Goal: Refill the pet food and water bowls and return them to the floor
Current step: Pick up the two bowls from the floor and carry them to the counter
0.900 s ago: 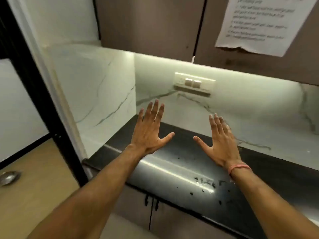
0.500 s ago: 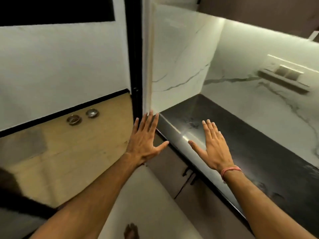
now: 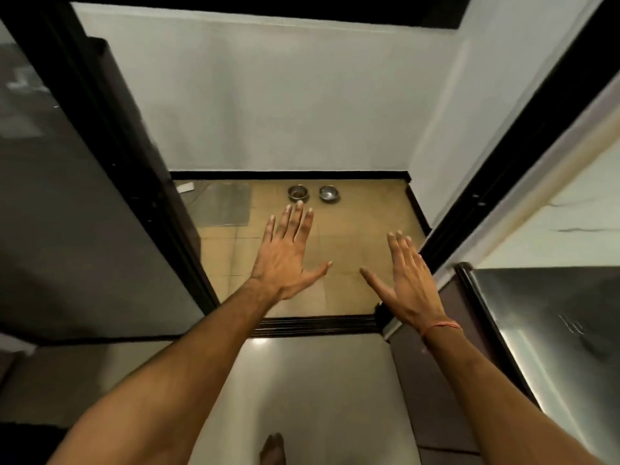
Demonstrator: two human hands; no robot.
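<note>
head cam only, looks fwd and down thru doorway at tan floor point(image 3: 352, 243), bowls far off.

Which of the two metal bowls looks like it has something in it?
The left bowl, nearer the left hand: brownish bits inside. The right bowl looks bare.

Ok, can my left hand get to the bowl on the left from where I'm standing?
Probably not yet. The left hand is open and held in the air, and the left bowl sits on the floor by the far wall, past the door track. Nothing blocks the way; you'd likely need to step forward and bend down.
</note>
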